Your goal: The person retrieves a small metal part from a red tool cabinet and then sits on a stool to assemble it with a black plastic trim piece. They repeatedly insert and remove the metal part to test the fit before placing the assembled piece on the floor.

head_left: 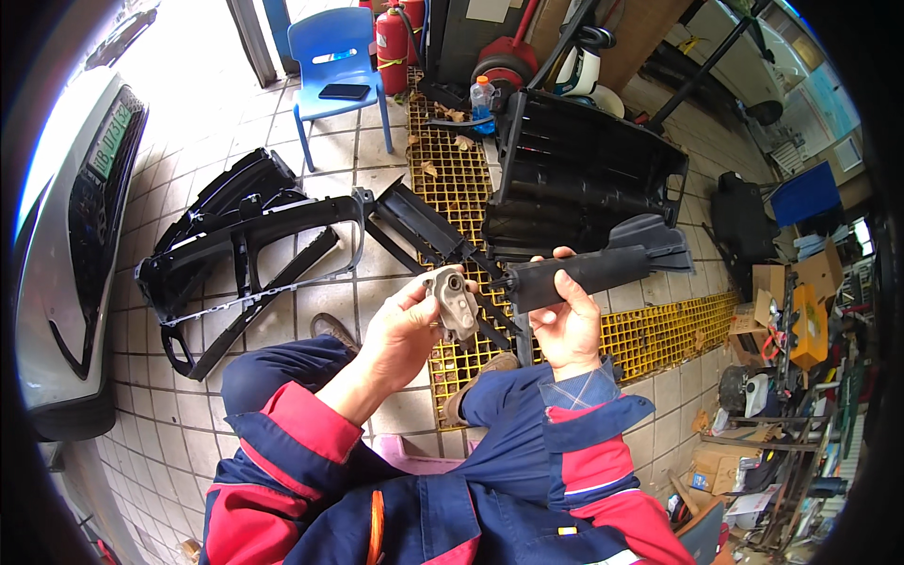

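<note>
My left hand (pixel 388 341) is closed on a small beige actuator housing (pixel 458 306) with a round socket near its top end. In my right hand (pixel 572 331) is a long black plastic flap (pixel 603 271), gripped near its left end with the thumb across its face. The flap widens at its right end. The housing and the flap's left end are close together, with a small gap between them. Below and beyond my hands lie a black plastic frame (pixel 247 247) on the left and another black slat (pixel 414 218) in the middle.
A large black ribbed panel (pixel 589 169) lies ahead, right of a yellow floor grating (pixel 443 155). Beyond stand a blue chair (pixel 334 47) with a phone (pixel 344 91) on it, a fire extinguisher (pixel 392 52) and a bottle (pixel 481 94). A white car (pixel 66 273) is left; boxes (pixel 749 325) and clutter are right.
</note>
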Available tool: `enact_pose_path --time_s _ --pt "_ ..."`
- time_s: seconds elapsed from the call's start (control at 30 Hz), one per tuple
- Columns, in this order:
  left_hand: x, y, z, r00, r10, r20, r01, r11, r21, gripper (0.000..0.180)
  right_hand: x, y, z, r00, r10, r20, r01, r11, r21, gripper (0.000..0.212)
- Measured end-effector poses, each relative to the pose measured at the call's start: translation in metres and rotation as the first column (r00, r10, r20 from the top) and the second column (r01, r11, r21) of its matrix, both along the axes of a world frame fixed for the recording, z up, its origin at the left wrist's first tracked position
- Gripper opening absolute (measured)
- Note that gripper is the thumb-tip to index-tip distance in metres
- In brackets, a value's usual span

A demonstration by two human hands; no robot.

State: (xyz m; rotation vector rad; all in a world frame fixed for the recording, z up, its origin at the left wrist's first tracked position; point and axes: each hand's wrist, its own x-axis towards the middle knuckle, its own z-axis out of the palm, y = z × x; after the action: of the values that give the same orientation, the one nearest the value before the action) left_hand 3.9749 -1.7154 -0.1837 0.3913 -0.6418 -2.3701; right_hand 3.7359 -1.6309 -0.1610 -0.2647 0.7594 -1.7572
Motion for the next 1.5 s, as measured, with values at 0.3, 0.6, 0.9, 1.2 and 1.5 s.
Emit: enact_pose_path --time_s 0.3,0.6,0.9,1.2,1.5 --pt "-0.002 0.0 -0.015 0.992 0.001 0.127 0.0 1.0 -0.011 0.064 0.012 -0.001 0.006 0.946 -0.028 -0.322 0.026 1.0 -0.008 0.037" --pt "-0.004 0.003 -0.017 0.977 0.045 0.209 -0.026 0.996 -0.09 0.053 0.015 -0.003 0.005 0.93 -0.05 -0.364 0.044 0.999 -0.023 0.04" --pt "-0.006 0.003 -0.019 0.946 0.155 0.285 -0.084 0.965 -0.248 0.051 0.022 -0.004 0.005 0.879 -0.061 -0.472 0.051 0.998 -0.033 0.041" --pt "-0.006 0.003 -0.016 0.942 0.14 0.306 -0.051 0.958 -0.283 0.051 0.03 -0.005 0.0 0.868 -0.038 -0.495 0.041 0.999 -0.004 0.04" --pt "0.005 -0.006 -0.022 0.942 0.124 0.312 -0.086 0.987 -0.134 0.046 0.015 -0.003 0.003 0.898 -0.169 -0.406 0.173 0.985 -0.028 0.037"
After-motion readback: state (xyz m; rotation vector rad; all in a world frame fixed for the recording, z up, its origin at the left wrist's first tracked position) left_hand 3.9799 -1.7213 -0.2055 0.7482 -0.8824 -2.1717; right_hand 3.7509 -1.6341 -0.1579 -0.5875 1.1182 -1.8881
